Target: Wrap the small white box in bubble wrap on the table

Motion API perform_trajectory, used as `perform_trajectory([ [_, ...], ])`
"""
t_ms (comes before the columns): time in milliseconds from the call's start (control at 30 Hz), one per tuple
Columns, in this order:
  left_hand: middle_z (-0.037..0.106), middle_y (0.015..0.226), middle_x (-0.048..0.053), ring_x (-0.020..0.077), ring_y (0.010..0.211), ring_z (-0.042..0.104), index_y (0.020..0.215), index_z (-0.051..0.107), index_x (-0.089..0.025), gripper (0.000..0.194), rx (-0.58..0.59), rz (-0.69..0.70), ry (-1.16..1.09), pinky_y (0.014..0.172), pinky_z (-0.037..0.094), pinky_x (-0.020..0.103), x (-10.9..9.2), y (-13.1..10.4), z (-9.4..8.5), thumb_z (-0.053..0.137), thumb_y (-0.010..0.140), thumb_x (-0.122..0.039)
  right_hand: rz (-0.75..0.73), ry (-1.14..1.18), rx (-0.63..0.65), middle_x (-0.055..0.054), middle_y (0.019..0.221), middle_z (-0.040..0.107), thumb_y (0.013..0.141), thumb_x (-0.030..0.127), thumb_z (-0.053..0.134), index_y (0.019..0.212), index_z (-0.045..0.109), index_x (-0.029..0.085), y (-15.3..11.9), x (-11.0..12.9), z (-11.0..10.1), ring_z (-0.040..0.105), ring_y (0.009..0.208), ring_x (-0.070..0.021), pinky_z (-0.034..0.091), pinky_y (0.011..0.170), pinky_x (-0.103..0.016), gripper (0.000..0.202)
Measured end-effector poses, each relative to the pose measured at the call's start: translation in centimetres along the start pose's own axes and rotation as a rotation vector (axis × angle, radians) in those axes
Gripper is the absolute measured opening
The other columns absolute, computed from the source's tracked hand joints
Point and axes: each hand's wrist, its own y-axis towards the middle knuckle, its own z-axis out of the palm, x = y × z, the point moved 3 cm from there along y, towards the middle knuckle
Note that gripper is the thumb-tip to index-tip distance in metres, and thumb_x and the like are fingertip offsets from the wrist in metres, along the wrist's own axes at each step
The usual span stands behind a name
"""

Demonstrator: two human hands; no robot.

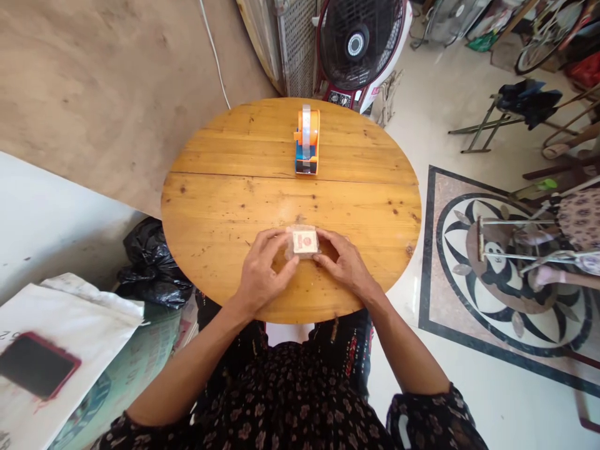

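A small cream-coloured box with a red print [304, 242], in clear plastic wrap, lies near the front of the round wooden table [225, 206]. My left hand [266, 265] grips its left side between thumb and fingers. On the right side, the thumb and fingers of my right hand [343, 257] pinch the same wrapped box. Farther back stands an orange and blue tape dispenser [307, 140] with a roll of clear tape, touched by neither hand.
Behind the table stands a fan [359, 47]. At the left are a black plastic bag [157, 262] and a phone [40, 364] on a white sack [100, 319]. A folding stool [485, 128] and a metal-framed chair [525, 240] are at the right.
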Motion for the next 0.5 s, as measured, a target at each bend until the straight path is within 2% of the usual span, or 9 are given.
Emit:
perform_trajectory([
  [133,0.052,0.131,0.011,0.0232,0.108,0.057,0.121,0.059,-0.023,0.035,0.054,0.156,0.039,0.093,0.051,0.039,-0.2,0.1,1.5,0.061,0.087,-0.022,-0.003,-0.014,0.013,-0.013,0.128,0.061,0.086,0.030,0.060,0.133,0.050,0.022,-0.2,0.0,-0.3,0.057,0.118,-0.0267,0.043,0.101,-0.050,0.048],
  [267,0.056,0.125,0.011,0.0203,0.099,0.058,0.117,0.062,-0.023,0.030,0.021,0.234,0.122,0.088,0.053,0.038,0.7,0.2,2.1,0.060,0.088,-0.019,0.001,0.126,0.096,-0.010,0.134,0.057,0.086,0.034,0.061,0.133,0.051,0.025,0.7,0.3,-2.0,0.053,0.123,-0.0255,0.041,0.104,-0.047,0.049],
  [400,0.056,0.124,0.013,0.0186,0.097,0.058,0.117,0.062,-0.020,0.031,-0.033,0.297,0.149,0.085,0.055,0.036,1.0,0.0,2.2,0.062,0.086,-0.017,0.094,0.230,0.043,-0.008,0.121,0.064,0.088,0.034,0.056,0.124,0.058,0.022,4.1,-0.3,-3.6,0.061,0.107,-0.0222,0.048,0.094,-0.039,0.038],
  [500,0.057,0.123,0.013,0.0179,0.094,0.058,0.117,0.062,-0.020,0.032,-0.054,0.299,0.141,0.083,0.055,0.036,1.1,0.0,2.4,0.064,0.085,-0.016,0.100,0.165,0.133,-0.009,0.110,0.068,0.086,0.032,0.057,0.114,0.064,0.018,7.4,-1.5,-2.9,0.064,0.092,-0.0207,0.051,0.083,-0.036,0.032],
])
